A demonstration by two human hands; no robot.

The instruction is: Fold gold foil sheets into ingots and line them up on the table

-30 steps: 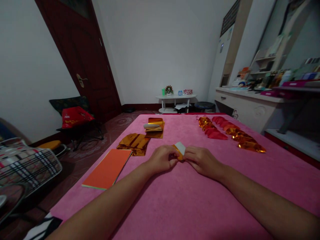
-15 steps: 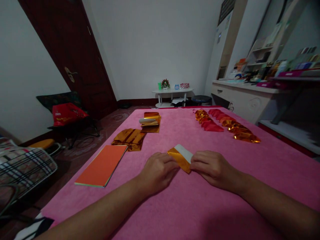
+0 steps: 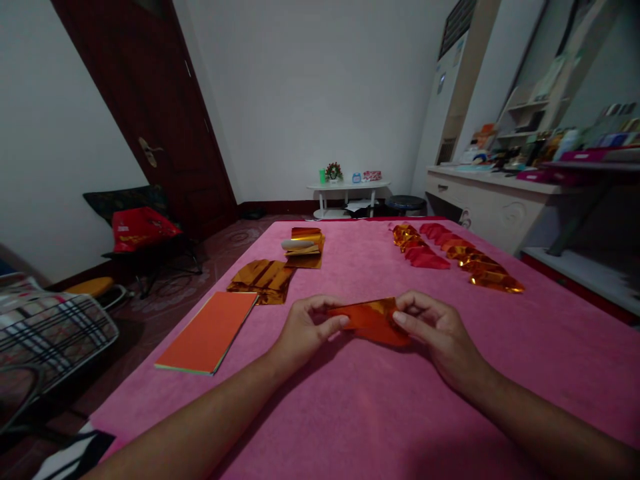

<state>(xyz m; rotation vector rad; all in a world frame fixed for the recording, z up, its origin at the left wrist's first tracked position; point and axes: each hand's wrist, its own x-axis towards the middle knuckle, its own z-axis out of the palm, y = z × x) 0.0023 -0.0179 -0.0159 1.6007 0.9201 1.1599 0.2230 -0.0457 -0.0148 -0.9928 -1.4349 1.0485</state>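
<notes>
Between my hands is a folded piece of shiny gold foil paper (image 3: 373,323), raised a little off the pink cloth. My left hand (image 3: 313,328) pinches its left end, thumb in front. At the right end, my right hand (image 3: 434,328) grips it between thumb and fingers. Left of my hands lies a flat stack of orange paper (image 3: 209,333). Just beyond it are loose gold foil sheets (image 3: 263,279), and farther back a gold foil pile (image 3: 306,259) with a greyish rounded object (image 3: 297,245) on it.
Folded red and gold foil pieces (image 3: 425,259) lie in rows at the back right of the pink-covered table (image 3: 350,420). Past the table are a small white table (image 3: 345,186), a dark round stool (image 3: 405,202) and a chair holding a red bag (image 3: 143,229).
The foil paper has been lifted and turned, so its gold side faces me and the pale side no longer shows. Both hands changed from pressing on it to pinching its ends.
</notes>
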